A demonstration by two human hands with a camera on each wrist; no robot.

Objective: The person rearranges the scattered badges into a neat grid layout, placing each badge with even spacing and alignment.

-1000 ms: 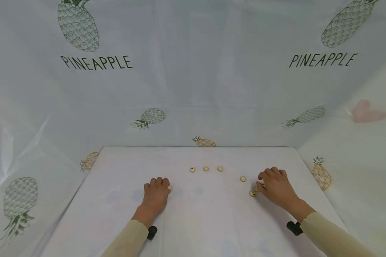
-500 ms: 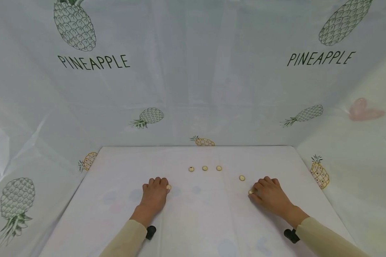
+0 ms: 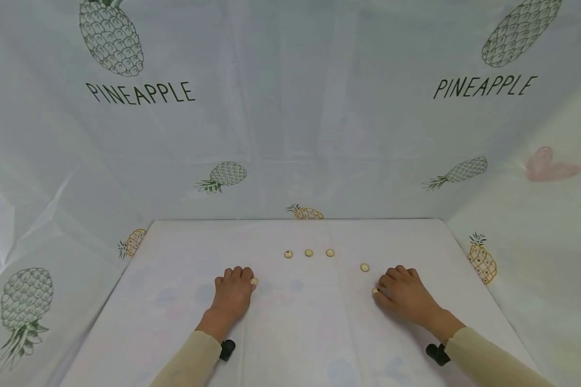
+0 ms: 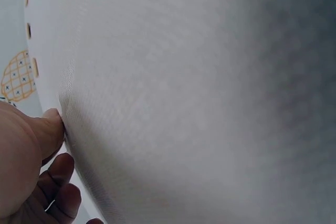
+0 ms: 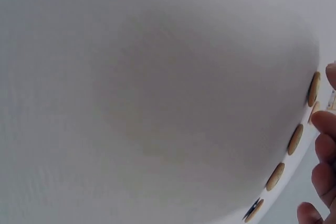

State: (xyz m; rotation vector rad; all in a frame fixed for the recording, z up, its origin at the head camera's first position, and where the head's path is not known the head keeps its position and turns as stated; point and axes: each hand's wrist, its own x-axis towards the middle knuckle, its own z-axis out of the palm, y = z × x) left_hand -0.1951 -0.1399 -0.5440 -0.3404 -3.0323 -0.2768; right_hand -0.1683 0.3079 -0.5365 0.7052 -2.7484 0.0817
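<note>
My left hand point(image 3: 233, 294) rests on the left part of the table, fingers curled, and pinches a small round wooden disc point(image 3: 254, 281) at its thumb side. In the left wrist view the thumb point(image 4: 50, 129) meets the tabletop and hides that disc. To the right, my right hand point(image 3: 405, 296) is low over the table with bent fingers. Between its thumb and forefinger it pinches another wooden disc point(image 3: 375, 291), seen edge-on as a tan disc point(image 5: 313, 88) in the right wrist view. A loose disc point(image 3: 365, 267) lies just beyond these fingers.
Three more discs, with one middle disc point(image 3: 309, 252) among them, lie in a row toward the back of the white-covered table point(image 3: 290, 344). Behind its far edge hangs a pineapple-print cloth point(image 3: 310, 123). A black wrist camera point(image 3: 438, 354) sits under the right forearm.
My right hand has come down and slightly left, its spread fingers closing round a disc near the thumb. The left hand stays with its disc. The head view shifts slightly.
</note>
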